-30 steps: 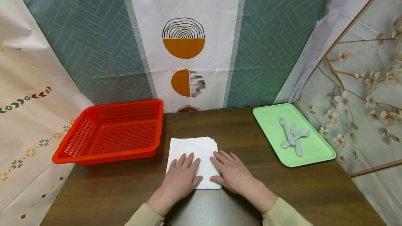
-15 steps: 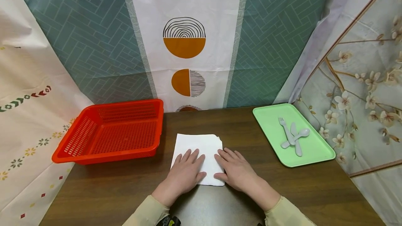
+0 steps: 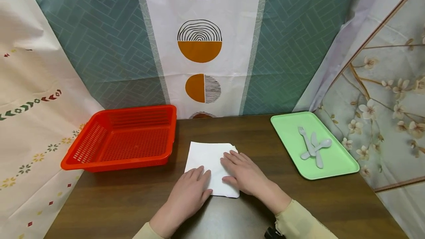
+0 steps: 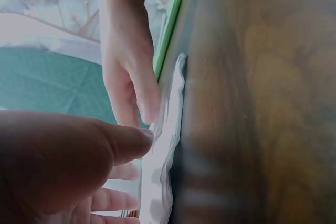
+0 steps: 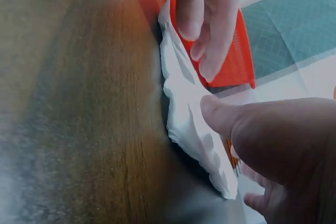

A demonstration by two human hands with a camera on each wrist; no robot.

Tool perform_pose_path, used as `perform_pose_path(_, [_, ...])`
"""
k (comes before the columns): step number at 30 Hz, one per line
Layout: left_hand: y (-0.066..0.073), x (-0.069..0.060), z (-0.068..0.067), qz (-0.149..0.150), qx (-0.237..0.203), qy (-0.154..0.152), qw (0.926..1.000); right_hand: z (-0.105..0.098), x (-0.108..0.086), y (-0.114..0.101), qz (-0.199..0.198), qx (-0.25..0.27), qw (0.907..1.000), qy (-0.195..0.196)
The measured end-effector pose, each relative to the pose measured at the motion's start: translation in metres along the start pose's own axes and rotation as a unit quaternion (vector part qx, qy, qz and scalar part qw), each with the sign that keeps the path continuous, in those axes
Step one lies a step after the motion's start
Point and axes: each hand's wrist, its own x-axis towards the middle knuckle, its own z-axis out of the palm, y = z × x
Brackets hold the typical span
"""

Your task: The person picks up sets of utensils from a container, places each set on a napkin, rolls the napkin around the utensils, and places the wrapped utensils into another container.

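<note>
A folded white napkin [image 3: 209, 158] with layered, wavy edges lies flat on the brown table, between both hands. My left hand [image 3: 189, 194] rests near its lower left edge, fingers extended over the near left corner. My right hand [image 3: 247, 176] lies over its right side, fingertips on the surface. In the left wrist view the left thumb hovers by the napkin's edge [image 4: 167, 145], with the right hand [image 4: 123, 40] beyond. The right wrist view has the right thumb touching or just above the napkin [image 5: 186, 114], and the left hand [image 5: 210, 24] at its far end.
A red perforated plastic basket [image 3: 129, 163] stands at the left back. On the right is a light green tray [image 3: 289, 132] bearing a grey fork [image 3: 307, 141], a knife [image 3: 318, 158] and a spoon [image 3: 325, 143]. Patterned cloths hang behind and on both sides.
The napkin has slid slightly right and away from me. Most recently, my left hand has drawn back toward me and left, while my right hand has shifted left, farther over the napkin.
</note>
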Motion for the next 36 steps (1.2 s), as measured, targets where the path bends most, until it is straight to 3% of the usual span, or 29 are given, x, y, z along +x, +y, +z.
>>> perform_pose_path(5, [0.003, -0.009, -0.002, 0.017, 0.011, 0.005, 0.9998, 0.003, 0.006, 0.001, -0.008, 0.025, 0.9994, -0.022])
perform_pose_path(10, [0.002, -0.01, 0.002, 0.025, 0.02, 0.0, 0.9995, 0.005, 0.006, 0.003, -0.007, 0.036, 0.998, -0.051])
perform_pose_path(23, [-0.004, 0.006, 0.006, 0.007, -0.002, -0.033, 0.9994, 0.009, 0.0, 0.007, 0.018, 0.027, 0.9984, -0.047])
perform_pose_path(30, [-0.007, 0.015, 0.009, 0.015, 0.004, -0.018, 0.9997, 0.008, -0.006, 0.007, 0.026, 0.013, 0.999, -0.035])
perform_pose_path(36, [-0.007, 0.023, 0.009, 0.009, 0.006, -0.046, 0.9989, 0.007, -0.012, 0.007, 0.039, 0.01, 0.9988, -0.027])
